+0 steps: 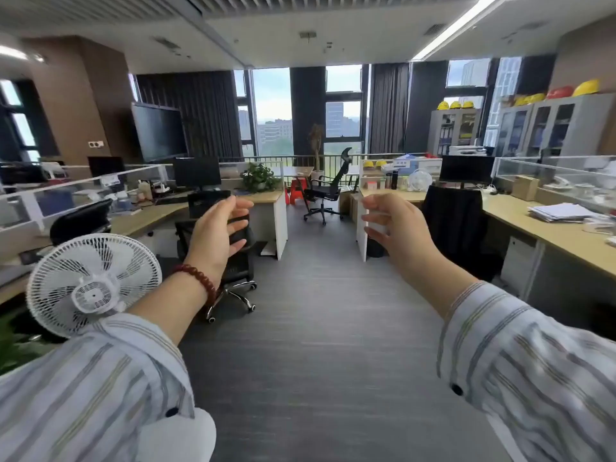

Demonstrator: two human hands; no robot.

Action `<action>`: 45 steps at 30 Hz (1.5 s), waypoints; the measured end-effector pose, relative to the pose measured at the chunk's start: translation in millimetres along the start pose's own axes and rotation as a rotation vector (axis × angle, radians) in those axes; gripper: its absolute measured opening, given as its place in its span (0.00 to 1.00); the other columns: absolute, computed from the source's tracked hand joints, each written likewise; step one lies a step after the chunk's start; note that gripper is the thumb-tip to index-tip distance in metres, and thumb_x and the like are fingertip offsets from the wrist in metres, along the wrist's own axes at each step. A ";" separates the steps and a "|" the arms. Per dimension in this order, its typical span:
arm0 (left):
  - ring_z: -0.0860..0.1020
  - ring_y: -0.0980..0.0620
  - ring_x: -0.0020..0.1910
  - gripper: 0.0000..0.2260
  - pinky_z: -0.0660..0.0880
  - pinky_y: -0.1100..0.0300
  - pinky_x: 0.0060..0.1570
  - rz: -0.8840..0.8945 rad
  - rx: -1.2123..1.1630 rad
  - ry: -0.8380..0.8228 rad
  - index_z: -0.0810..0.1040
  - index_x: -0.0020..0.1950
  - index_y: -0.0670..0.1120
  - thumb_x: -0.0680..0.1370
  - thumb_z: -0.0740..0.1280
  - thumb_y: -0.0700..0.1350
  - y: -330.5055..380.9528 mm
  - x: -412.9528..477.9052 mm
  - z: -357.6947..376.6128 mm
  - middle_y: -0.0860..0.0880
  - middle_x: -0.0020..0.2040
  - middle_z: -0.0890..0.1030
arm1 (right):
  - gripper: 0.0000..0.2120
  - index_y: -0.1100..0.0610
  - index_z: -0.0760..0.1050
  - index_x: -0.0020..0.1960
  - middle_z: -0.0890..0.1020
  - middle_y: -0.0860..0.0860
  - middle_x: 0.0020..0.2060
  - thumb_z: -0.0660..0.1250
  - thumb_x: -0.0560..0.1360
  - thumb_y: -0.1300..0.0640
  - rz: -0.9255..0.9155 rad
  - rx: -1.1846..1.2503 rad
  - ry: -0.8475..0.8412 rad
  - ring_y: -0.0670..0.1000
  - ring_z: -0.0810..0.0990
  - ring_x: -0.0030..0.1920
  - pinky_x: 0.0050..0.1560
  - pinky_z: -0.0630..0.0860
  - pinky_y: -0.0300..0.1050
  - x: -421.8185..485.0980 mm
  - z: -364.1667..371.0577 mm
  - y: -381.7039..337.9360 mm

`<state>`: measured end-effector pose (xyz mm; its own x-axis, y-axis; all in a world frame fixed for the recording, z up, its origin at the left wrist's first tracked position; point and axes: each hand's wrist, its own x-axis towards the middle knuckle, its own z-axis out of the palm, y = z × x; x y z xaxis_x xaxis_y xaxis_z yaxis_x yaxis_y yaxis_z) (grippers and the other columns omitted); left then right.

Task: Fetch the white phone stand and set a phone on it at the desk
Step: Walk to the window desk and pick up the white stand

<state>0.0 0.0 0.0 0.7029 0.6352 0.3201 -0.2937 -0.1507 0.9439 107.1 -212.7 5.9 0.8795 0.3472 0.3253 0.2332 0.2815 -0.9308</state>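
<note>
A person is standing in the aisle of a big office, and both arms are reaching out in front. The left hand (220, 228) is hanging in the air with its fingers curled a little and spread apart, and it is holding nothing. A red bead bracelet (200, 280) is sitting on that wrist. The right hand (393, 225) is also up in the air, half open, palm facing the left hand, and it is holding nothing too. Both sleeves are showing grey and yellow stripes.

A white fan (93, 283) is standing at the lower left, just beside the left arm. Behind the left hand a black chair on wheels (233, 271) is sitting next to a wooden desk (266, 196). Another black chair (325, 188) is waiting far down the aisle by the windows. A long desk (540, 228) is running along the right side, with a pile of papers (560, 211) lying on it. Yellow hard hats (455, 105) are sitting on top of the grey cabinets.

The white phone stand and the phone are not showing up anywhere clearly; the desks are too blurry and crowded to tell. No words or labels are clear enough to read.
</note>
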 end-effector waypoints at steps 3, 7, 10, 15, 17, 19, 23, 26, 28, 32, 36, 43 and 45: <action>0.75 0.54 0.52 0.15 0.71 0.52 0.55 0.004 0.014 0.030 0.78 0.41 0.53 0.81 0.55 0.51 -9.6 57.7 2.1 0.54 0.47 0.77 | 0.09 0.54 0.78 0.40 0.79 0.49 0.42 0.60 0.75 0.58 0.009 0.007 0.033 0.51 0.76 0.48 0.53 0.75 0.46 59.2 11.6 13.4; 0.75 0.53 0.53 0.15 0.70 0.53 0.55 -0.006 0.050 0.037 0.78 0.41 0.54 0.81 0.55 0.52 -29.9 127.5 14.7 0.54 0.48 0.77 | 0.09 0.53 0.79 0.41 0.79 0.50 0.43 0.60 0.75 0.58 0.025 0.018 0.054 0.50 0.76 0.47 0.56 0.74 0.48 129.1 17.9 38.9; 0.75 0.55 0.50 0.14 0.70 0.53 0.55 0.003 0.028 0.021 0.77 0.42 0.54 0.81 0.55 0.51 -50.6 175.8 35.5 0.54 0.47 0.77 | 0.11 0.52 0.79 0.40 0.79 0.51 0.44 0.59 0.75 0.57 0.019 0.015 0.066 0.51 0.76 0.49 0.58 0.74 0.49 177.6 14.7 59.8; 0.74 0.54 0.52 0.13 0.71 0.54 0.52 -0.006 0.024 0.026 0.78 0.42 0.54 0.80 0.56 0.51 -105.7 267.6 96.0 0.54 0.48 0.77 | 0.09 0.51 0.80 0.40 0.79 0.52 0.47 0.61 0.74 0.56 0.003 -0.023 0.086 0.52 0.77 0.52 0.56 0.74 0.48 270.4 -9.0 106.1; 0.74 0.55 0.50 0.14 0.71 0.56 0.50 0.001 0.017 0.011 0.77 0.40 0.53 0.80 0.56 0.51 -129.2 308.0 129.8 0.54 0.47 0.76 | 0.09 0.51 0.80 0.40 0.79 0.54 0.47 0.61 0.73 0.55 -0.011 -0.033 0.103 0.52 0.77 0.51 0.54 0.73 0.47 314.7 -25.3 126.3; 0.74 0.57 0.46 0.14 0.71 0.58 0.47 0.012 0.012 -0.013 0.76 0.39 0.52 0.80 0.56 0.49 -151.6 350.3 166.0 0.55 0.44 0.75 | 0.08 0.50 0.80 0.39 0.80 0.55 0.48 0.62 0.71 0.54 -0.026 -0.044 0.127 0.52 0.78 0.50 0.52 0.73 0.47 362.5 -44.1 145.1; 0.73 0.53 0.50 0.14 0.71 0.55 0.50 -0.002 -0.011 -0.016 0.77 0.38 0.52 0.79 0.57 0.50 -188.4 448.3 230.5 0.53 0.46 0.75 | 0.08 0.50 0.80 0.39 0.81 0.53 0.47 0.63 0.70 0.54 -0.017 -0.026 0.145 0.51 0.77 0.49 0.54 0.73 0.48 466.8 -77.5 171.9; 0.74 0.53 0.51 0.14 0.71 0.54 0.51 -0.018 -0.021 -0.011 0.78 0.37 0.53 0.79 0.57 0.51 -209.6 517.4 265.0 0.53 0.47 0.76 | 0.10 0.52 0.80 0.38 0.80 0.51 0.44 0.61 0.74 0.57 -0.012 -0.011 0.154 0.51 0.76 0.47 0.53 0.72 0.48 540.7 -92.0 191.2; 0.74 0.53 0.51 0.14 0.71 0.54 0.51 -0.028 -0.028 0.000 0.77 0.37 0.52 0.79 0.57 0.51 -222.9 558.7 281.2 0.53 0.47 0.76 | 0.09 0.52 0.79 0.40 0.79 0.51 0.44 0.61 0.74 0.57 0.007 -0.022 0.149 0.50 0.76 0.47 0.52 0.72 0.47 586.3 -94.9 206.4; 0.75 0.54 0.49 0.13 0.71 0.55 0.50 -0.058 -0.031 -0.007 0.77 0.40 0.52 0.80 0.57 0.51 -254.2 635.0 297.9 0.53 0.45 0.76 | 0.09 0.53 0.78 0.39 0.78 0.50 0.41 0.61 0.73 0.57 0.048 0.006 0.117 0.51 0.76 0.46 0.51 0.71 0.46 673.8 -89.1 240.8; 0.75 0.54 0.48 0.12 0.71 0.57 0.48 -0.056 -0.025 -0.007 0.78 0.45 0.55 0.81 0.56 0.50 -292.8 717.7 296.4 0.53 0.45 0.77 | 0.08 0.52 0.78 0.39 0.79 0.48 0.40 0.61 0.73 0.56 0.062 0.025 0.061 0.49 0.77 0.44 0.51 0.72 0.45 769.7 -66.1 289.4; 0.77 0.54 0.48 0.12 0.72 0.57 0.48 0.029 0.042 0.019 0.78 0.53 0.58 0.81 0.55 0.52 -349.0 905.7 270.5 0.54 0.49 0.79 | 0.07 0.52 0.80 0.40 0.82 0.48 0.37 0.63 0.70 0.55 0.056 0.071 -0.007 0.47 0.77 0.37 0.39 0.73 0.39 963.2 -4.0 367.0; 0.76 0.54 0.47 0.12 0.72 0.59 0.45 0.031 0.038 0.036 0.78 0.51 0.57 0.81 0.55 0.51 -357.6 962.0 273.7 0.54 0.47 0.79 | 0.08 0.52 0.80 0.38 0.82 0.46 0.34 0.63 0.72 0.57 0.061 0.077 -0.007 0.47 0.77 0.37 0.39 0.72 0.40 1019.5 9.2 380.7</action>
<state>958.5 457.6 -7.6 0.6699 0.6564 0.3468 -0.2896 -0.1991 0.9362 1088.7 256.7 -15.3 0.8881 0.3722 0.2696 0.1463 0.3272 -0.9335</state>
